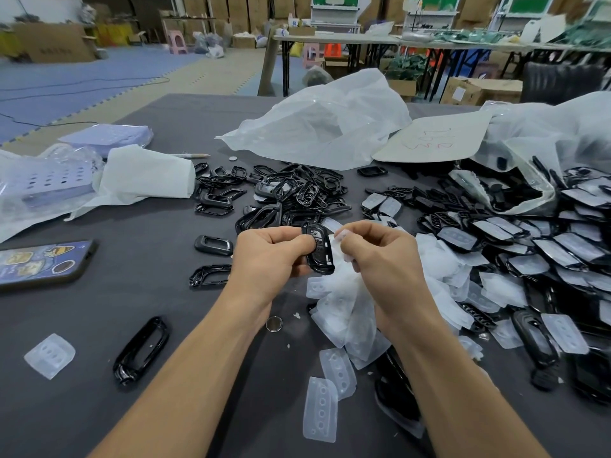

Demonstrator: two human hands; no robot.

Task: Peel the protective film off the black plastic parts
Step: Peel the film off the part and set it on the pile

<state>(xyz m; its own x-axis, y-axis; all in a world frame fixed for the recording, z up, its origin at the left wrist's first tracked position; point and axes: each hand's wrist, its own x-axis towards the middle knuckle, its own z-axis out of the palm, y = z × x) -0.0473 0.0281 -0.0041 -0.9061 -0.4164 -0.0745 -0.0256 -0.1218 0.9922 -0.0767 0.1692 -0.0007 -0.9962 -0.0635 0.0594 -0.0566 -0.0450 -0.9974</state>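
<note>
Above the middle of the dark grey table, one black plastic part stands nearly upright, its long axis running top to bottom and its upper end tipped slightly left. The left hand grips its left edge, fingers curled and thumb across the face. The right hand, knuckles up, pinches one translucent film just beside the part's right edge. Three loose black frames lie singly to the left. The heap of peeled films below is too dense to count.

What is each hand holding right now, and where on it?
The left hand grips a black plastic part by its left edge; the right hand pinches the translucent film at its edge beside that part.
</note>
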